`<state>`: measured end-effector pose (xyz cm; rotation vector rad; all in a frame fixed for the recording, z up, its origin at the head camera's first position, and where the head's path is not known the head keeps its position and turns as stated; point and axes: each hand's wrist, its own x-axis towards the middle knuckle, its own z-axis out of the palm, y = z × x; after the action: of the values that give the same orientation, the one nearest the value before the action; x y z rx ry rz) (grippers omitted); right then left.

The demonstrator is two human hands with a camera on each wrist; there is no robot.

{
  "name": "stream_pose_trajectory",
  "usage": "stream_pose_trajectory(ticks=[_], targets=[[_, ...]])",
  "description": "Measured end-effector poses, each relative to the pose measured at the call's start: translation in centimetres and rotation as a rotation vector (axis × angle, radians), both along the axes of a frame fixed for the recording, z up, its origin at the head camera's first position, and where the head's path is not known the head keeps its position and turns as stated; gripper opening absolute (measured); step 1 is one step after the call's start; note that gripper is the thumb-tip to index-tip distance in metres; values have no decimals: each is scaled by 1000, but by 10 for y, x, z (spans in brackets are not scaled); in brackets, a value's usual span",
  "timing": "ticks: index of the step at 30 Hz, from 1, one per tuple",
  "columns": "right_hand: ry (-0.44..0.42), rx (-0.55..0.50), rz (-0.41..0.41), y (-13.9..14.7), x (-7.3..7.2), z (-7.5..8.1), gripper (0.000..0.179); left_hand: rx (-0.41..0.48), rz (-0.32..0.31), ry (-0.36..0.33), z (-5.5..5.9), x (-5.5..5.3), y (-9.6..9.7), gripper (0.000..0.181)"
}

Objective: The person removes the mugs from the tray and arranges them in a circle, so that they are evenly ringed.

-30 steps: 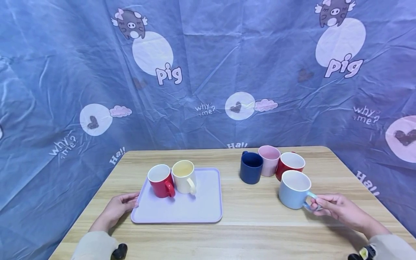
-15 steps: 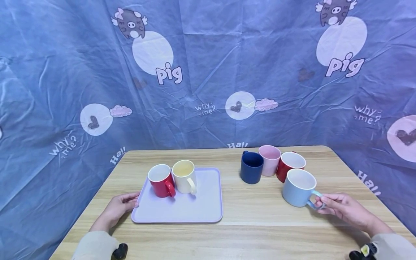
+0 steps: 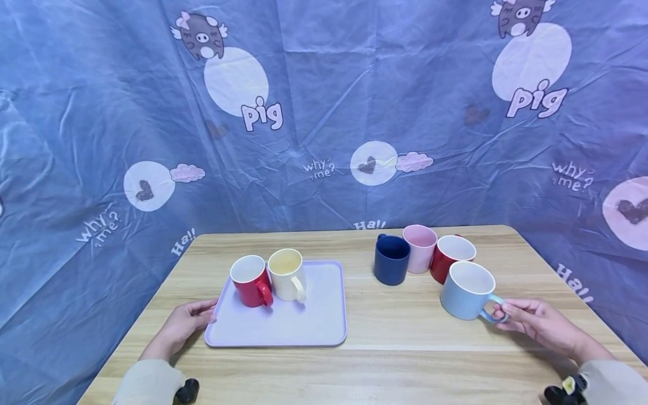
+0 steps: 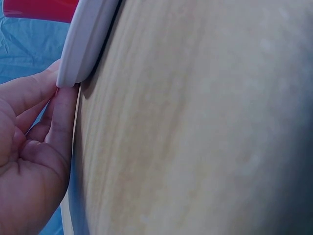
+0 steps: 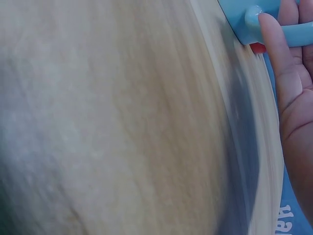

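Head view shows us a right hand (image 3: 539,326) pinching a light blue mug (image 3: 458,298) by its handle (image 5: 298,35), fingers curled round the loop. We find that mug toward the right of the wooden desk (image 3: 314,377), in front of a dark red mug (image 3: 441,264); whether the two touch, or whether the blue base meets the wood, we cannot tell. Just left of the dark red mug we see a pink mug (image 3: 420,253), then a navy mug (image 3: 392,261) a little nearer to us, both upright.

Well to the left lies a pale lilac tray (image 3: 283,332). Our left hand (image 3: 183,327) has its fingertips on the left rim; even with the left wrist view, we cannot tell if they grip that rim or merely rest against it. Toward the tray's back left stand a bright red mug (image 3: 250,288) and a cream mug (image 3: 285,283), upright and side by side, their handles turned toward our side of the desk. Beyond the desk we have a creased blue cloth (image 3: 324,101) printed with pigs, hearts and lettering. Light sleeves (image 3: 149,383) cover our forearms.
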<state>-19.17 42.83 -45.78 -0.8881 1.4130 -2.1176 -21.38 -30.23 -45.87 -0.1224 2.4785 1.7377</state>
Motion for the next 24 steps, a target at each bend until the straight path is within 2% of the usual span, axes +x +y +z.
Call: stream_pose_trajectory(ticks=[12, 17, 21, 24], targets=[[-49, -33, -6, 2, 1, 2, 46, -8, 13, -4, 0, 1, 1, 47], [-63, 18, -6, 3, 0, 5, 50, -10, 18, -8, 0, 1, 1, 47], [-16, 111, -73, 4, 1, 9, 52, -20, -8, 2, 1, 0, 0, 49], [59, 166, -174, 3, 0, 14, 51, -16, 0, -3, 0, 0, 0, 49]])
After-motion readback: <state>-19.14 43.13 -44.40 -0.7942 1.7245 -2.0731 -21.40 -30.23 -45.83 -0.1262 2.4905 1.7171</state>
